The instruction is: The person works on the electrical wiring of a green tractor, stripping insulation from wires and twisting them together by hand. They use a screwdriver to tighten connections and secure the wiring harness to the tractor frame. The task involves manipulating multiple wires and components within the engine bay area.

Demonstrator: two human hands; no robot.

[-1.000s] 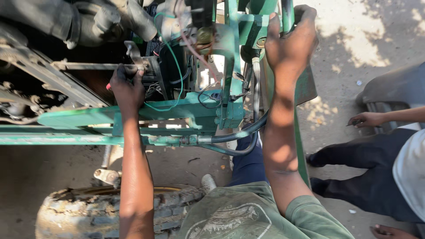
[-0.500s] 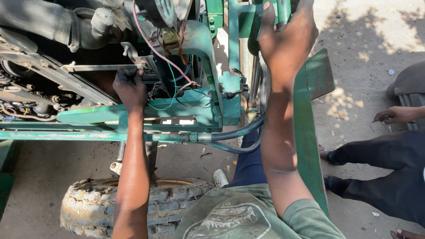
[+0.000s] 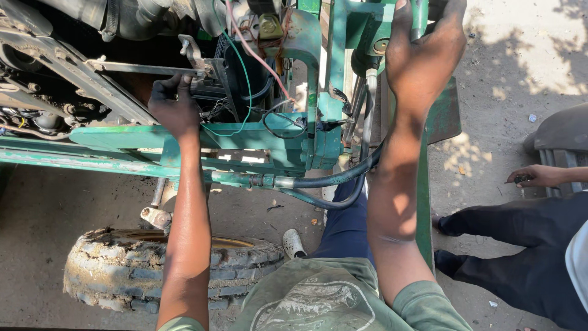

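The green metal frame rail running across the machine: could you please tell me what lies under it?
Under the green metal frame rail lie sandy ground and a mud-caked rubber tyre. The left forearm covers part of the tyre, and its far side is hidden.

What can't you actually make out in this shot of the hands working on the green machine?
Head view only:
- Left hand: fingertips buried among black parts; grip unclear.
- Right hand: wraps a green metal bar, cut off by the top edge.
- Another person's hand: small dark object, too small to identify.

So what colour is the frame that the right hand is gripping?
Green, worn and grimy; the frame shows in the head view.
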